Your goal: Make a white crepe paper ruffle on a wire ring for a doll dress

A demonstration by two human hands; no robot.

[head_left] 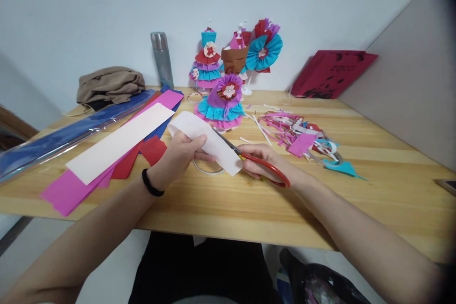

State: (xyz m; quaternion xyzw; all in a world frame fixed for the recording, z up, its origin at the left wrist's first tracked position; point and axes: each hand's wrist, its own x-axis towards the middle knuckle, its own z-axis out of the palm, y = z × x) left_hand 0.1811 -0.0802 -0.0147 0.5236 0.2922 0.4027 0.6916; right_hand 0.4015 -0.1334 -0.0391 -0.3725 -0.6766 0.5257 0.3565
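Observation:
My left hand (pixel 183 154) is closed on a strip of white paper (pixel 204 135), thumb on top, with the far end curling over. In my right hand (pixel 261 159) is a pair of scissors (pixel 269 168) with red handles. Their dark blades lie along the edge of the white paper, near its right end. Whether the blades are cutting into it I cannot tell. Beneath the paper a thin roll or ring (pixel 208 168) rests on the table, partly hidden. Just behind my hands stands a small dress form in a purple, blue and pink paper dress (pixel 224 99).
More paper-dressed forms (pixel 209 59) stand by the wall. Left are a cream sheet (pixel 121 145), pink (pixel 67 194) and red paper (pixel 153 148), a flask (pixel 162 59) and a brown cloth (pixel 110 84). Right are paper scraps (pixel 302 143) and a magenta bag (pixel 331 76).

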